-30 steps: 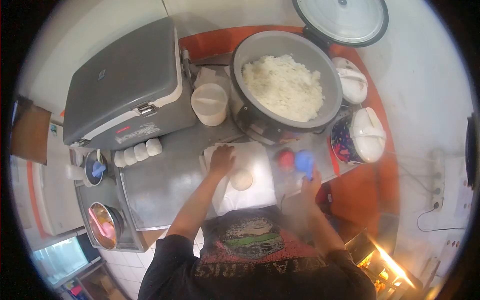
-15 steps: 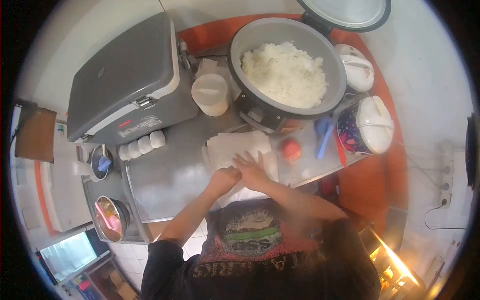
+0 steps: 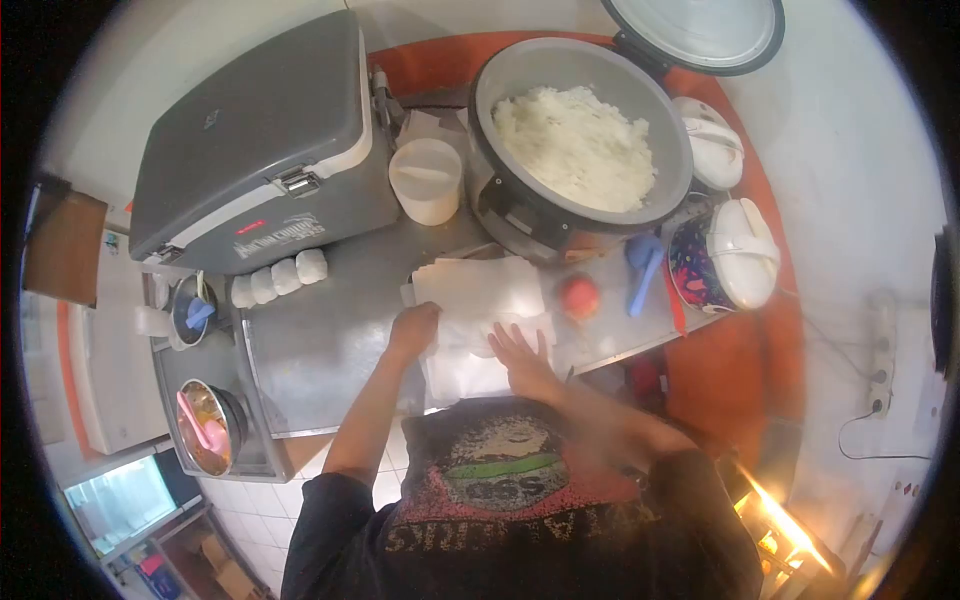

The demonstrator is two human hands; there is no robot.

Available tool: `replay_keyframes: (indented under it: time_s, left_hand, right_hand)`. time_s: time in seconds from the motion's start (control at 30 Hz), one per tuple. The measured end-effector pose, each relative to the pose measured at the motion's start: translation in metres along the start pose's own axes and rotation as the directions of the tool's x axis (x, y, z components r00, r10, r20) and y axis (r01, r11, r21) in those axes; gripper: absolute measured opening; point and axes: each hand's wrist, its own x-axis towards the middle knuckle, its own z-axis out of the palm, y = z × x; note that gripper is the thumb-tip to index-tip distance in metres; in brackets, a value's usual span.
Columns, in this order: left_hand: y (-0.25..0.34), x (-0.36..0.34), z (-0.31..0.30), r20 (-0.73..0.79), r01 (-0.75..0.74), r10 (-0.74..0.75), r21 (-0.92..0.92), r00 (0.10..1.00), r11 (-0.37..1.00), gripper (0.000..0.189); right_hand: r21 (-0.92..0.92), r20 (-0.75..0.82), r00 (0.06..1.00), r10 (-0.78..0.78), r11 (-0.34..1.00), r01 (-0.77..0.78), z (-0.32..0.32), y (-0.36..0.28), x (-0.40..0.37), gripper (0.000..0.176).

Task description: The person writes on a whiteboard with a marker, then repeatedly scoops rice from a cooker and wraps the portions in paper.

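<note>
A stack of pale paper sheets (image 3: 485, 290) lies on the metal counter in front of my body. My left hand (image 3: 415, 330) is at the left edge of the stack, its fingers curled together; whatever they pinch is too small to make out. On the right part of the paper, my right hand (image 3: 523, 360) rests flat with its fingers spread. Right of the stack sit a red, round object (image 3: 579, 296) and a blue scoop (image 3: 644, 272). Behind them stands an open rice cooker (image 3: 480, 190) full of white rice (image 3: 580, 145).
A grey cooler box (image 3: 260, 150) stands at the back left, with small white wrapped bundles (image 3: 285, 275) in front. Beside it is a white lidded tub (image 3: 427, 185). A bowl with a pink ladle (image 3: 208, 430) is at the left; a patterned container (image 3: 735, 255) stands right.
My left hand has moved left, away from my right hand, to the stack's edge. My right hand has shifted slightly right and down on the paper. The camera view has shifted a little.
</note>
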Motion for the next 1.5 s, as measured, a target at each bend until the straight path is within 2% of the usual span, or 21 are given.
replay_keyframes:
  time_s: [0.1, 0.2, 0.27, 0.37, 0.47, 0.57, 0.6, 0.63, 0.7, 0.73, 0.77, 0.83, 0.87, 0.97, 1.07, 1.13, 1.27, 1.33, 1.37, 1.43, 1.5]
  left_hand:
    - [-0.081, 0.022, 0.066, -0.047, -0.137, 0.132, -0.135, 0.990, 0.981, 0.021]
    - [-0.015, -0.026, 0.034, 0.154, 0.085, -0.016, -0.453, 0.988, 0.888, 0.032]
    - [-0.023, -0.040, 0.056, 0.215, 0.379, -0.314, -0.436, 0.925, 0.816, 0.041]
    - [-0.008, -0.087, 0.067, 0.472, 0.432, -0.206, -0.440, 0.857, 0.787, 0.033]
    - [0.023, -0.093, 0.043, 0.641, 0.619, -0.178, -0.573, 0.747, 0.537, 0.031]
    - [0.022, -0.079, 0.045, 0.630, 0.620, -0.111, -0.776, 0.769, -0.115, 0.027]
    - [0.027, -0.074, 0.043, 0.568, 0.550, -0.125, -0.821, 0.814, -0.154, 0.027]
    - [0.029, -0.070, 0.047, 0.366, 0.387, -0.176, -0.916, 0.914, 0.102, 0.026]
    - [0.050, -0.064, 0.043, -0.075, -0.001, -0.102, -0.813, 0.992, 0.583, 0.025]
    - [0.063, -0.069, 0.024, -0.280, -0.312, 0.221, -0.341, 0.934, 0.887, 0.028]
    - [0.079, -0.065, 0.008, -0.294, -0.418, 0.373, -0.104, 0.880, 0.903, 0.028]
    - [0.099, -0.055, -0.007, -0.204, -0.555, 0.646, 0.365, 0.735, 0.747, 0.027]
    - [0.083, -0.040, 0.004, -0.122, -0.608, 0.703, 0.414, 0.701, 0.678, 0.027]
    - [0.047, -0.006, 0.026, 0.192, -0.590, 0.559, 0.194, 0.806, 0.784, 0.024]
    - [0.041, -0.005, 0.025, 0.210, -0.363, 0.353, 0.009, 0.912, 0.932, 0.023]
    - [0.031, -0.005, 0.027, 0.153, -0.360, 0.357, -0.010, 0.922, 0.933, 0.023]
    - [0.021, -0.002, 0.012, 0.012, -0.360, 0.360, 0.030, 0.933, 0.932, 0.016]
    - [0.019, -0.001, 0.020, -0.301, -0.462, 0.460, 0.067, 0.835, 0.884, 0.014]
    - [0.017, -0.002, 0.026, -0.444, -0.505, 0.492, 0.100, 0.748, 0.858, 0.014]
    - [0.016, -0.005, 0.039, -0.392, -0.392, 0.320, -0.119, 0.863, 0.912, 0.012]
    - [0.017, -0.006, 0.049, -0.361, -0.296, 0.210, -0.201, 0.909, 0.934, 0.011]
  right_hand:
    - [-0.020, -0.025, 1.000, -0.019, 1.000, 0.018, 0.005, 0.001, -0.009, 0.077]
    - [0.004, -0.104, 0.995, -0.005, 1.000, 0.005, 0.012, 0.001, -0.011, 0.072]
    - [0.050, -0.128, 0.992, -0.004, 0.999, 0.010, 0.007, 0.001, -0.011, 0.067]
    - [0.120, -0.179, 0.984, 0.017, 0.993, 0.005, 0.004, -0.001, -0.013, 0.062]
    - [0.171, -0.204, 0.978, 0.048, 0.985, -0.013, -0.009, -0.011, -0.015, 0.063]
    - [0.104, -0.233, 0.971, 0.044, 0.994, -0.020, -0.007, -0.015, -0.015, 0.059]
    - [0.062, -0.248, 0.968, 0.034, 0.998, -0.019, -0.003, -0.014, -0.013, 0.057]
    - [0.017, -0.282, 0.959, 0.036, 0.999, -0.032, 0.005, -0.011, -0.009, 0.051]
    - [-0.069, -0.353, 0.935, 0.037, 0.995, -0.065, 0.017, -0.007, 0.001, 0.042]
    - [-0.062, -0.322, 0.946, 0.046, 0.996, -0.069, 0.017, -0.004, 0.003, 0.037]
    - [-0.053, -0.288, 0.956, 0.056, 0.996, -0.075, 0.003, -0.004, 0.007, 0.032]
    - [-0.026, -0.201, 0.977, 0.071, 0.997, -0.078, -0.014, -0.002, 0.017, 0.027]
    - [-0.010, -0.148, 0.986, 0.071, 0.997, -0.073, -0.022, 0.002, 0.024, 0.026]
    - [0.020, -0.114, 0.991, 0.075, 0.997, -0.073, -0.044, 0.012, 0.039, 0.023]
    - [0.165, -0.125, 0.988, 0.089, 0.984, -0.068, -0.036, 0.043, 0.040, 0.019]
    - [0.305, -0.182, 0.968, 0.174, 0.945, -0.113, -0.022, 0.057, 0.040, 0.016]
    - [0.187, -0.510, 0.851, 0.128, 0.982, -0.035, -0.010, 0.051, 0.034, 0.013]
    - [0.055, -0.647, 0.760, 0.069, 0.998, -0.044, -0.010, 0.041, 0.037, 0.012]
    - [0.073, -0.550, 0.824, 0.140, 0.990, -0.119, -0.007, 0.037, 0.037, 0.013]
    - [0.078, -0.333, 0.899, 0.284, 0.959, -0.273, -0.003, 0.030, 0.038, 0.016]
    - [0.193, -0.320, 0.881, 0.349, 0.934, -0.300, -0.007, 0.022, 0.041, 0.020]
